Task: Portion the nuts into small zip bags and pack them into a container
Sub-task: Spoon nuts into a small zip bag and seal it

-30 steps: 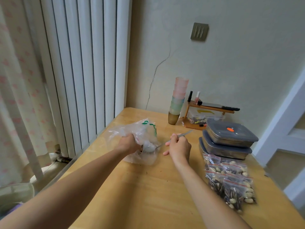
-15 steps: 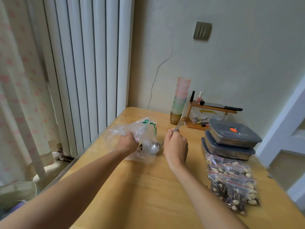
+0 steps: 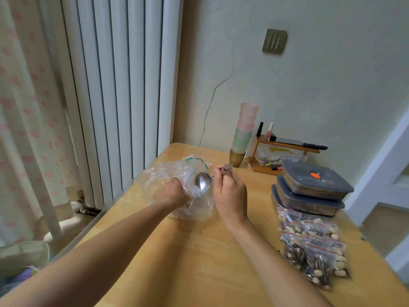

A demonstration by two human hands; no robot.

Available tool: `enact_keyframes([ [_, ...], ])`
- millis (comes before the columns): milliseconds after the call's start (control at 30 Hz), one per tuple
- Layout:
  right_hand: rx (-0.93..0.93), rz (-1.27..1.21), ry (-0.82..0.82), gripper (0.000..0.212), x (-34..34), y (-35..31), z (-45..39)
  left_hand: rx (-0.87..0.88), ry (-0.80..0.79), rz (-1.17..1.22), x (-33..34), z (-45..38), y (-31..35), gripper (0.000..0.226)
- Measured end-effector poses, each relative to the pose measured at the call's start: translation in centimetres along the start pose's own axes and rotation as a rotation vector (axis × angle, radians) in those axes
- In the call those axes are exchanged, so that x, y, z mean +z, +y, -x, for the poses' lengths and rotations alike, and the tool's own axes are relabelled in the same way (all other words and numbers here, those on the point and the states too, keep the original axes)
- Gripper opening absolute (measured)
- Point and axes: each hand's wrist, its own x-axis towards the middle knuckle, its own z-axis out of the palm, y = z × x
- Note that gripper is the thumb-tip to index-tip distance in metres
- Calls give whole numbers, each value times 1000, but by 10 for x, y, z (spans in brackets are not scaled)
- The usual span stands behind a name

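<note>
Head view, right hand (image 3: 231,193) gripping a metal spoon (image 3: 202,181), bowl over a small zip bag (image 3: 194,191) pinched in the left hand (image 3: 174,192), large clear plastic bag (image 3: 177,185) beneath on wooden table (image 3: 210,251), filled nut bags (image 3: 314,244) near stacked lidded containers (image 3: 309,189) at right.

A crumpled clear plastic bag (image 3: 177,180) lies near the counter's (image 3: 199,251) left edge, a metal spoon (image 3: 202,181) at its mouth. Filled small zip bags (image 3: 314,244) lie heaped along the right edge, beside two stacked lidded steel containers (image 3: 309,191).
</note>
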Motion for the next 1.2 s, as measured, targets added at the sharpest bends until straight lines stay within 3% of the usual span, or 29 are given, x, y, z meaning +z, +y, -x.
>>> enact_keyframes([
  [100,9,-22,17,41,-3,3,-5,-24,9,-44,-1,3,1,46],
  [300,140,-149,7,56,-4,11,-5,-17,1,-61,-3,7,1,63],
  [433,162,-84,94,31,-7,11,-6,83,75,-58,-13,18,9,28],
  [600,225,-41,48,37,-9,11,-7,102,256,59,-18,15,15,30],
  [667,242,-22,-8,47,-9,11,-6,108,254,64,-18,16,19,38],
  [767,255,-14,-74,57,-9,10,-3,145,316,-74,-14,22,22,31],
  [867,249,-8,-32,49,-13,7,-4,202,438,-320,-13,23,19,6],
  [933,215,12,43,40,-17,5,-6,196,433,-381,-14,21,16,20],
  [1067,161,-19,177,31,-25,1,-14,199,373,-370,-20,17,14,15],
  [1200,127,-62,208,28,-28,-5,-23,121,200,-135,-23,16,12,32],
])
